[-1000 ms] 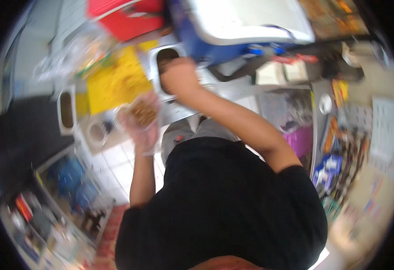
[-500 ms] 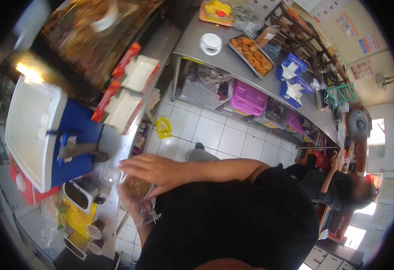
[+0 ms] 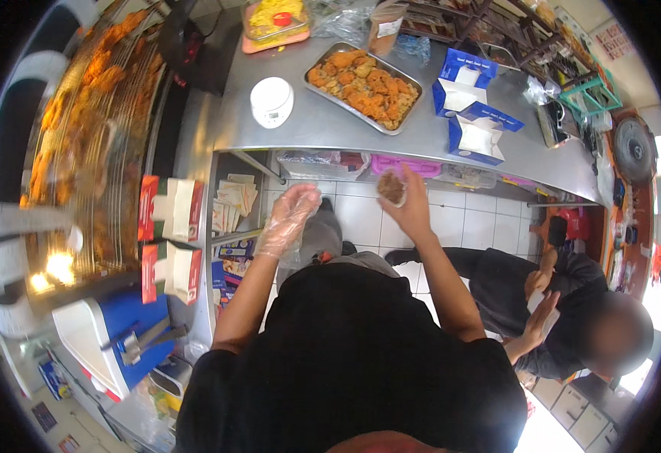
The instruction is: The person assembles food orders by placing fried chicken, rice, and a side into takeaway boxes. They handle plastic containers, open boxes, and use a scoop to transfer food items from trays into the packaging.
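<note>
My right hand (image 3: 412,202) grips a small clear cup (image 3: 392,187) of brown, crumbly food, held over the floor in front of the steel table. To its left, my left hand (image 3: 291,219) wears a thin clear plastic glove (image 3: 274,238). Its fingers are loosely bent and slightly blurred, with nothing visible in them. Beyond both hands, on the table, lie a metal tray (image 3: 309,84) of fried chicken (image 3: 368,87) and a white kitchen scale (image 3: 272,103).
Two open blue boxes (image 3: 485,137) stand on the steel table (image 3: 232,124). Red-and-white boxes (image 3: 170,270) line the left counter beside a lit food display (image 3: 93,143). A blue cooler (image 3: 134,313) stands at lower left. Another person (image 3: 496,275) is close on my right.
My view has swung from the left counter toward the steel table. My hands have moved apart, and the cup of brown food is now in my right hand.
</note>
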The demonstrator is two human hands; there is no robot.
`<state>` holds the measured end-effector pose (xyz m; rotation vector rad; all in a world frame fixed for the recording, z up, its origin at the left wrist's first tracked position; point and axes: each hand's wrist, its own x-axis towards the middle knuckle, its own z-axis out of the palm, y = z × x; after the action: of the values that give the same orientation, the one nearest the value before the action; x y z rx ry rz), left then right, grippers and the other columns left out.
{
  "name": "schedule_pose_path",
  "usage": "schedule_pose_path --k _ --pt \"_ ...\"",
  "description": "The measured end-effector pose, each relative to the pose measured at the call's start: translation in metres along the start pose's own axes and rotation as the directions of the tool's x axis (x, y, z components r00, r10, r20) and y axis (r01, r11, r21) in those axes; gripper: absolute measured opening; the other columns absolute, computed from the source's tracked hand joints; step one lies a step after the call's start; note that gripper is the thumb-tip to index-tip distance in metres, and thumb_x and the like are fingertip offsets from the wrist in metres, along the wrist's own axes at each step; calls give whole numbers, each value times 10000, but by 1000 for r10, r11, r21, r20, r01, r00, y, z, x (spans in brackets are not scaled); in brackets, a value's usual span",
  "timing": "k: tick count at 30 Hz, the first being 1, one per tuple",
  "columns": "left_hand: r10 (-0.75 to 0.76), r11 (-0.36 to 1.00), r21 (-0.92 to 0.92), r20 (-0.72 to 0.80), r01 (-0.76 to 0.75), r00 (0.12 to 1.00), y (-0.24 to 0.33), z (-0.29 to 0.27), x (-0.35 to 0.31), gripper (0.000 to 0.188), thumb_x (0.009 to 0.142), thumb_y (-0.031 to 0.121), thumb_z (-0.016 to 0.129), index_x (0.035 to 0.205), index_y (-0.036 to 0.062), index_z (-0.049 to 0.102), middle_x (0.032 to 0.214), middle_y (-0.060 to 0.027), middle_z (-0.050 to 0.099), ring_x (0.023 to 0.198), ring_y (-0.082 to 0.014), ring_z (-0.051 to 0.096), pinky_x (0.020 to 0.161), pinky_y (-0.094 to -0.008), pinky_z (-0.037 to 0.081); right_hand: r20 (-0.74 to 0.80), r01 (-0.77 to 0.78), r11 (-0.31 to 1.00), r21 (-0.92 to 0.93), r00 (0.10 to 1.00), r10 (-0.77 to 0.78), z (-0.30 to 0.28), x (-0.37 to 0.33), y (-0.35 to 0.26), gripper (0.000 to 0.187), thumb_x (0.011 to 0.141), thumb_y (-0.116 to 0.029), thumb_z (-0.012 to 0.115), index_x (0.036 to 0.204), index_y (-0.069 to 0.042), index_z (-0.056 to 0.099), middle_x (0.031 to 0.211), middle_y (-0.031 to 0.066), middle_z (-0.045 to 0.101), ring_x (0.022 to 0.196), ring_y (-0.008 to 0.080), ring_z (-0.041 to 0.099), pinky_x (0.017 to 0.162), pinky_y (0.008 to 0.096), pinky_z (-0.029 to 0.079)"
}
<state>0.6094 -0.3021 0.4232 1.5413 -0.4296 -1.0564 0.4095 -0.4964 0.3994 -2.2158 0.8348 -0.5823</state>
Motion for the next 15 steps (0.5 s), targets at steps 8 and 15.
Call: schedule_pose_path --k 8,15 --pt "166 853 365 489 -374 856 70 104 190 449 876 313 677 1190 5 588 1176 -175 625 1115 -259 601 939 -356 476 -272 -272 962 -17 927 258 -5 56 85 861 682 -248 841 1378 -30 383 1165 204 516 1072 380 534 917 428 452" --pt "243 32 642 738 -766 629 56 172 325 404 783 108 581 1175 13 586 1186 -212 608 1165 -359 543 979 -429 444 -284 -312 947 -81 918 278 0 108 101 901 672 -232 845 1400 -36 352 1239 208 477 1149 390 481 960 434 428"
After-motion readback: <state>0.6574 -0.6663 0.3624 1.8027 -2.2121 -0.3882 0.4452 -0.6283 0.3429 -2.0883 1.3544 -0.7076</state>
